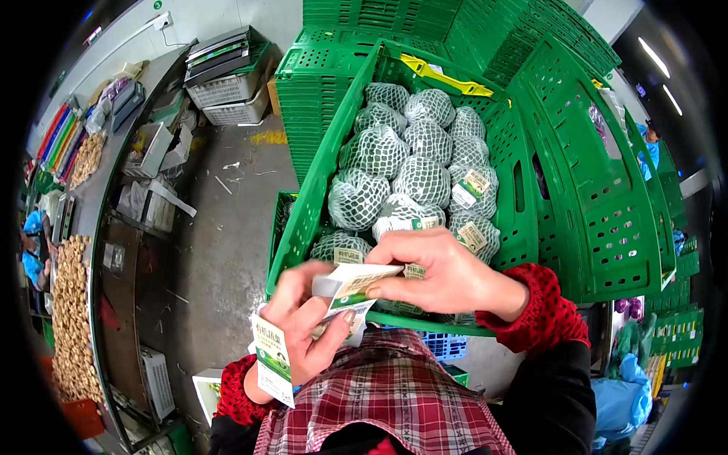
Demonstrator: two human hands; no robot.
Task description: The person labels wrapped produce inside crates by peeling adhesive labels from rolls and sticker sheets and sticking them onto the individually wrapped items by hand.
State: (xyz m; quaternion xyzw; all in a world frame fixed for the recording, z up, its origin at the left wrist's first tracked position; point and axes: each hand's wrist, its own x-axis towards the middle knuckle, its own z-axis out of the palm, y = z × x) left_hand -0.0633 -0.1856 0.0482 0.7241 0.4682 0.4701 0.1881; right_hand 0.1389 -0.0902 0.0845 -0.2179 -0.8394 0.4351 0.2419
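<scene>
My left hand (307, 334) is closed around a strip of printed labels (272, 356), white and green, whose loose end hangs down over my wrist. With thumb and fingers, my right hand (440, 273) pinches the upper part of the same labels, above the near end of a green crate (303, 220). Inside the crate lie several round dark-green vegetables in white foam nets (421, 180). Some of them carry a similar label (470, 187). My left fingers are slightly blurred, and the part of the strip between the hands is partly hidden.
Stacked green crates (322, 106) stand behind, and another crate (584, 182) leans at the right. On the left, a long table (114, 163) holds a heap of small tan pieces (73, 318). Grey baskets (227, 95) stand on the floor beyond. A person in blue (34, 258) is at far left.
</scene>
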